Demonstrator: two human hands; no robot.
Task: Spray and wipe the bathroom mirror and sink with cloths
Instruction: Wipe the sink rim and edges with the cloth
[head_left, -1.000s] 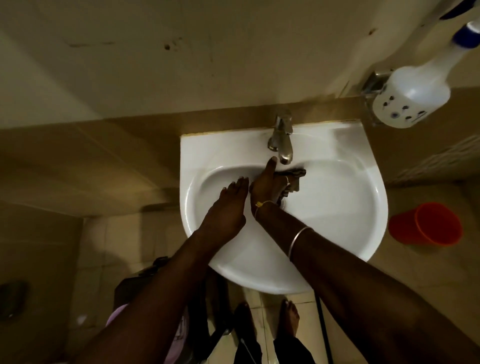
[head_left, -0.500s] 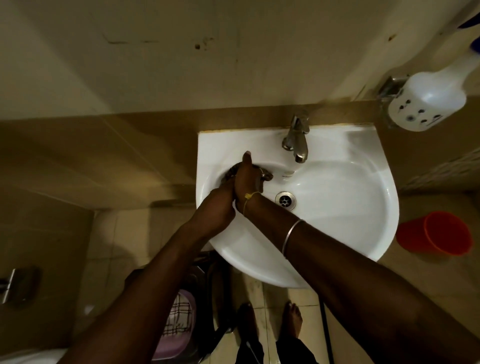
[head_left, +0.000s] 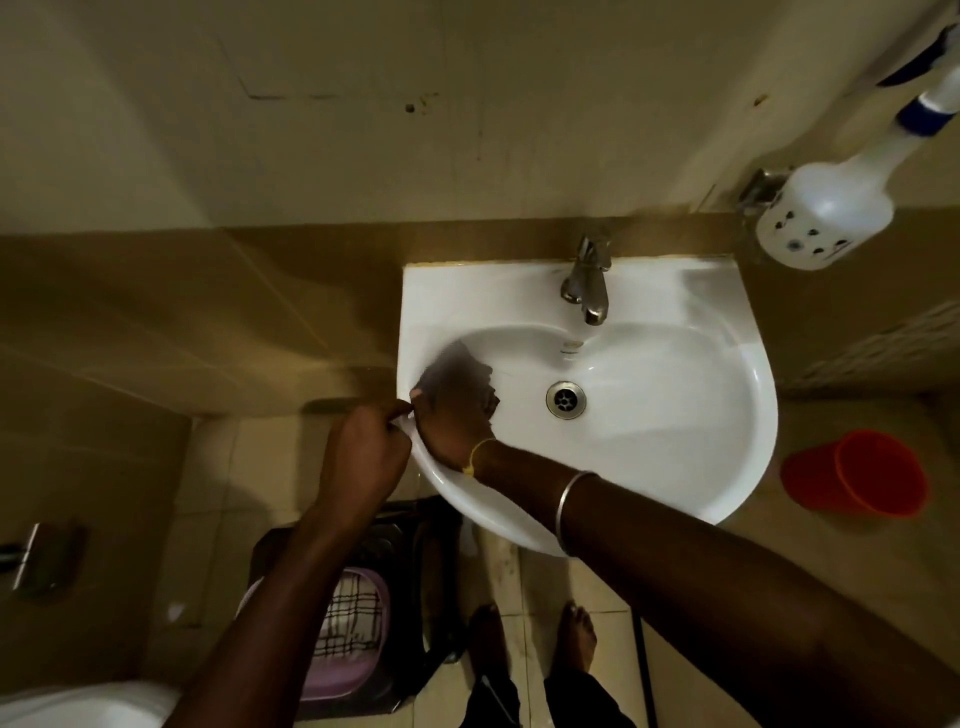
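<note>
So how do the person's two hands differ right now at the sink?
The left hand sits outside the basin, fingers curled on the rim of the sink; the right hand is inside it, holding a dark cloth against the left wall. The right wrist wears a bangle and yellow thread; the left wrist is bare. Both are at the sink's left side.

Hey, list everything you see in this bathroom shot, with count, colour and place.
sink: one, white, centre
tap: one, metal, sink's back edge
drain: one, metal, basin bottom
cloth: one, dark, basin's left side, blurred
spray bottle: one, white, blue collar, upper right
bucket: one, red, floor, right
tub: one, pink, checked fabric inside, floor below sink
left hand: one, gripping sink's left rim
right hand: one, on cloth, fingers blurred
</note>
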